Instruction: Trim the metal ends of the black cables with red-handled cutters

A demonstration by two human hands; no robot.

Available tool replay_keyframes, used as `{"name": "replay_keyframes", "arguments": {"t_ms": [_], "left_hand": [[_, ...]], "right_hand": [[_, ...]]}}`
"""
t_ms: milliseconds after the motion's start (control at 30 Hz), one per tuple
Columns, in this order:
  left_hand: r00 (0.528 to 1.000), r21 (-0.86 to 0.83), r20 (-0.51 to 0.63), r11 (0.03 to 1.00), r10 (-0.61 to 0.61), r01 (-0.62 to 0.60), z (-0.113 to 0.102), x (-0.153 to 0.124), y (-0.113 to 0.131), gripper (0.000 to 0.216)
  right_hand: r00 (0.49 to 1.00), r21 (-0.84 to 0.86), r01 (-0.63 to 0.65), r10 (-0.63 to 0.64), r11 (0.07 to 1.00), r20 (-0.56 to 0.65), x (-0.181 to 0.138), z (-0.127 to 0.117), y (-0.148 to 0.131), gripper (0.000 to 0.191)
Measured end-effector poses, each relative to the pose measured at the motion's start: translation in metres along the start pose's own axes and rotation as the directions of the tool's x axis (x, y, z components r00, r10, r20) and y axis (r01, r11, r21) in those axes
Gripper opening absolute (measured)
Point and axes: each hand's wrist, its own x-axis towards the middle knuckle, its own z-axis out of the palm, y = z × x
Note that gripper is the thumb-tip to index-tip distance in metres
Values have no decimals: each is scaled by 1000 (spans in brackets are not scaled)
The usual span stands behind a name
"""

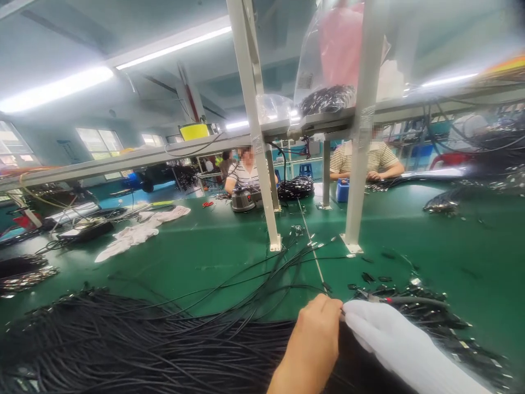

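The bare left hand (315,335) has its fingers curled tight, but I can't tell what is in them. The white-gloved right hand (383,331) pinches a small dark bit (342,313) between both hands. Just past it, a tool (410,300) lies on the green surface (229,230). Black cords (135,345) pile up at left.
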Motion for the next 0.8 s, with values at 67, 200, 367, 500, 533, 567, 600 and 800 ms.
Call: {"name": "replay_keyframes", "arguments": {"t_ms": [67, 200, 367, 500, 533, 567, 600, 800], "left_hand": [[999, 178, 23, 983, 44, -47, 5, -2, 1, 30], [997, 321, 3, 944, 82, -79, 12, -4, 4, 32], [994, 250, -86, 967, 70, -47, 16, -2, 4, 27], [990, 86, -140, 996, -6, 19, 14, 1, 3, 30], [988, 35, -147, 998, -44, 50, 12, 1, 3, 31], [985, -28, -147, 996, -87, 84, 11, 2, 4, 32], [982, -105, -137, 987, -132, 118, 9, 2, 3, 32], [976, -440, -25, 879, -217, 184, -2, 3, 2, 30]], "right_hand": [[1000, -19, 1, -2, 1000, -26, -1, 1, -2, 27], [997, -69, -23, 18, 997, -71, -2, 3, -1, 27], [999, -64, -5, 2, 998, -46, -4, -1, -4, 28], [999, -60, -4, 2, 998, -37, -8, -4, -14, 30], [1000, -70, -15, 13, 997, -27, -8, -5, -17, 30], [999, -84, -31, 30, 996, -17, -8, -5, -18, 30], [999, -99, -51, 51, 994, -6, -7, -5, -20, 29], [1000, -98, -15, 16, 995, 9, 0, -4, -13, 26]]}}
